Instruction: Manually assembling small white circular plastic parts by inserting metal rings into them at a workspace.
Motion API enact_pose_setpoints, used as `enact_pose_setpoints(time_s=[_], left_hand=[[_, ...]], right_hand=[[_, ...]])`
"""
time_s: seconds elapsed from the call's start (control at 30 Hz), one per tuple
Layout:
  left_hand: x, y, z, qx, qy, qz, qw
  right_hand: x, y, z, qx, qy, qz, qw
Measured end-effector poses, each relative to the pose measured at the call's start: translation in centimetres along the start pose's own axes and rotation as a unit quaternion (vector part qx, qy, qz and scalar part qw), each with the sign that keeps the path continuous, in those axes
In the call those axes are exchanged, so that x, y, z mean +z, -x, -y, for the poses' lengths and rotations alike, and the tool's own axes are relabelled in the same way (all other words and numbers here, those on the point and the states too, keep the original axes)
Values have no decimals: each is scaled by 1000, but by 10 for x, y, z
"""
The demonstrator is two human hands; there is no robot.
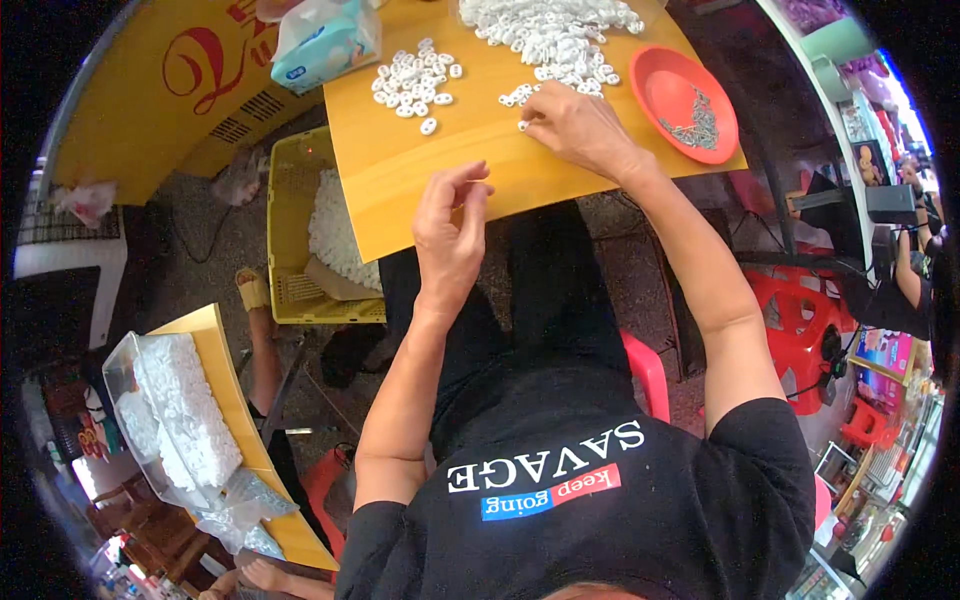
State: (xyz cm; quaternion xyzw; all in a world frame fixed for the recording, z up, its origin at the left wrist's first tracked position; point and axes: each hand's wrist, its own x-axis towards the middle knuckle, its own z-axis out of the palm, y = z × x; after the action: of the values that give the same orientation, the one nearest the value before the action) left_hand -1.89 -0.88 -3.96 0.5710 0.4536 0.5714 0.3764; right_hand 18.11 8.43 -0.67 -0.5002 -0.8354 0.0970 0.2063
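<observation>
My right hand [580,125] is over the wooden table [380,180], its thumb and fingers pinched on a small white plastic piece [523,126]. Just beyond it lies a large heap of white oval two-holed plastic pieces [555,40], with several strays at its near edge. My left hand [450,235] hovers by the table's front edge, fingers bent and thumb slightly apart from them; nothing shows between them. A smaller pile of the same white pieces [412,85] sits further left. To the right, a red plastic dish [668,75] holds thin metal pins [703,125].
A blue-and-white tissue pack [325,45] stands at the table's far left. Below the left edge is a yellow crate [290,290] of white parts. Lower left, another table carries a clear bin [185,410] and plastic bags [245,515]. Red stools [790,320] stand right.
</observation>
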Motion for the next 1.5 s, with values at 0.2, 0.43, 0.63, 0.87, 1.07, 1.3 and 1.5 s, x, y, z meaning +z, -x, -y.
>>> enact_pose_setpoints(time_s=[0.2, 0.43, 0.63, 0.87, 1.07, 1.3, 1.5], left_hand=[[10, -6, -2, -67, 50, 33, 996], [24, -8, -8, -58, 56, 38, 996], [35, -5, -11, -6, 43, 35, 998], [36, -8, -18, -98, 99, 33, 990], [44, -6, -14, -101, 170, 15, 980], [21, -18, -6, -115, 187, -32, 975], [18, -28, 6, -125, 228, -15, 965]], right_hand=[[8, 11, 4, -28, -57, -23, 998], [5, 46, 49, 198, -660, -4, 725], [16, 63, 61, 234, -715, -91, 652], [18, 72, 71, 295, -731, -104, 606], [18, 66, 67, 294, -773, -103, 552], [17, 47, 54, 246, -636, -31, 731], [-1, 3, -7, 107, -241, -148, 953]])
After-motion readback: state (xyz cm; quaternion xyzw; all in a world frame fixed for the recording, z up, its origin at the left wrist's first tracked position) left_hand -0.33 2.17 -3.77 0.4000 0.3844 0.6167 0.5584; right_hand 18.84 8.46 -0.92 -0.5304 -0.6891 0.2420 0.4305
